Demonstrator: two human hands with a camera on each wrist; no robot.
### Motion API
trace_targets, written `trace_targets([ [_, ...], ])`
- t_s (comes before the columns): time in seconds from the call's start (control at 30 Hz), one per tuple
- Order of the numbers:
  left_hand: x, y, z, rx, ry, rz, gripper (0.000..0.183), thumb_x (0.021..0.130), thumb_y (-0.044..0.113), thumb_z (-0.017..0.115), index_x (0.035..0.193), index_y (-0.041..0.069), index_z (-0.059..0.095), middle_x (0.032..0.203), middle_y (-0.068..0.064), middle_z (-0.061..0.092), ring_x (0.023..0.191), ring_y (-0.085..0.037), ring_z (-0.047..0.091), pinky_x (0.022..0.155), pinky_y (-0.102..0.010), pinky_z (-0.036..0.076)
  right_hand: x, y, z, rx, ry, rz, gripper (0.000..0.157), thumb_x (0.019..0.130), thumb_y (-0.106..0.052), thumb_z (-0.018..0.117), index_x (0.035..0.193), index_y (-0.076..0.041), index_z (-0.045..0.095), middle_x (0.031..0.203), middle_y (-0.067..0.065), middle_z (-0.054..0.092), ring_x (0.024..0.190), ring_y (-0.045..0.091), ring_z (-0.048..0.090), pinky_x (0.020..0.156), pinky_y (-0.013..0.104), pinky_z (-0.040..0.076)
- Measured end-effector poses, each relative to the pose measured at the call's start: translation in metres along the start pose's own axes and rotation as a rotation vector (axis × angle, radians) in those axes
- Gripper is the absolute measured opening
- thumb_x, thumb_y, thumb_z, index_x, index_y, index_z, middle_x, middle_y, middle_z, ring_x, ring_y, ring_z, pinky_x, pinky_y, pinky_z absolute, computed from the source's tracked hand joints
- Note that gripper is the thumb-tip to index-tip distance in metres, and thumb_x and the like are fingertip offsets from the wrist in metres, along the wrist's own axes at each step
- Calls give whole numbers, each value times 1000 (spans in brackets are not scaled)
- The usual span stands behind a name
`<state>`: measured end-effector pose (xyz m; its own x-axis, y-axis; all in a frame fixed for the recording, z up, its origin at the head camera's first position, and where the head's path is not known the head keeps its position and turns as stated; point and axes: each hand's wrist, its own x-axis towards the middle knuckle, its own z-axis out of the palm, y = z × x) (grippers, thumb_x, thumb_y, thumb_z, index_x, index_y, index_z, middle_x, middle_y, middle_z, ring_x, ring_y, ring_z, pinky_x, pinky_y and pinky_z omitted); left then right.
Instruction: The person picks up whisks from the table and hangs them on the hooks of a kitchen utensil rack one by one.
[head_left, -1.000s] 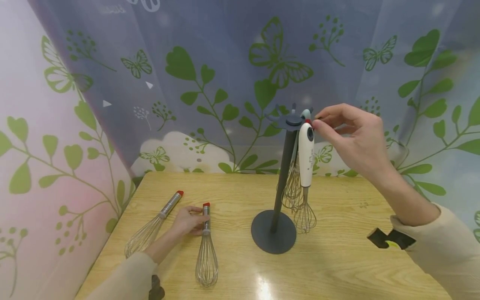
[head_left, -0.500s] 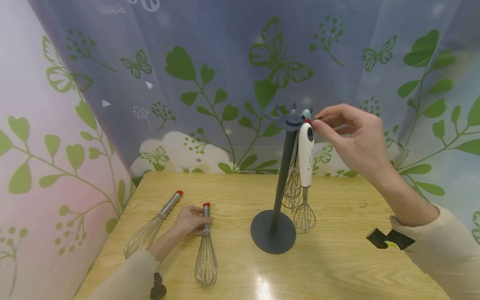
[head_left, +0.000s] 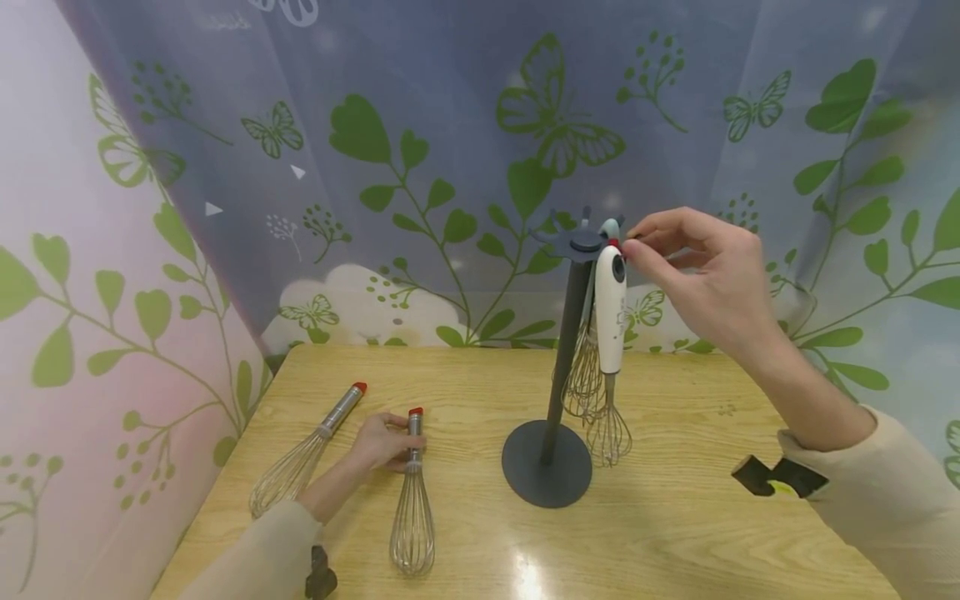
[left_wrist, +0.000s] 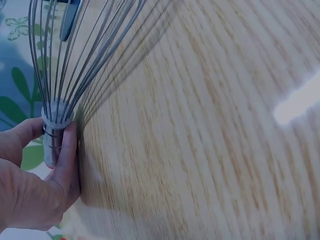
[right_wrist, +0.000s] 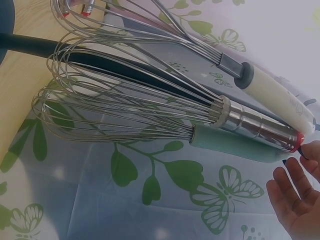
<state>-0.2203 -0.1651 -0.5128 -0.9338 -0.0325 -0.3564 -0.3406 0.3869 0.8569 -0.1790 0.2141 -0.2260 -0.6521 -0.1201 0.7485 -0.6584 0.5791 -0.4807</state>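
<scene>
My left hand (head_left: 375, 442) grips the handle of a steel whisk (head_left: 413, 468) with a red end cap. In the left wrist view, thumb and fingers (left_wrist: 66, 157) lie on either side of that handle. Another red-capped steel whisk (head_left: 341, 410) lies just left of the hand. At the top of a dark stand (head_left: 568, 358), my right hand (head_left: 712, 271) pinches the red end of a hanging steel whisk (right_wrist: 250, 120). Beside it hang a white-handled whisk (right_wrist: 277, 95) and a mint-handled one (right_wrist: 235, 142). The head view mostly hides the hanging steel whisk behind the white handle.
The stand's round base (head_left: 546, 483) rests on the wooden table (head_left: 675, 517), right of the left hand. Dark hooks (head_left: 551, 235) spread from its top. A printed curtain (head_left: 450, 108) with leaves and butterflies rises behind the table, and another panel (head_left: 97, 275) along its left side.
The left thumb has slid slightly further across the whisk handle, and that whisk has turned a little. The right hand and the hanging whisks have stayed put.
</scene>
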Motion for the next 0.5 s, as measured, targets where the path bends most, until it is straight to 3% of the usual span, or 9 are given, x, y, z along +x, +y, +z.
trace_targets([
  [0.5, -7, 4, 5, -35, -41, 5, 58, 78, 11, 80, 127, -2, 50, 113, -23, 65, 77, -21, 69, 66, -33, 62, 0, 0, 1, 2, -2, 9, 7, 87, -14, 73, 93, -11, 72, 77, -21, 66, 68, -1, 63, 64, 10, 51],
])
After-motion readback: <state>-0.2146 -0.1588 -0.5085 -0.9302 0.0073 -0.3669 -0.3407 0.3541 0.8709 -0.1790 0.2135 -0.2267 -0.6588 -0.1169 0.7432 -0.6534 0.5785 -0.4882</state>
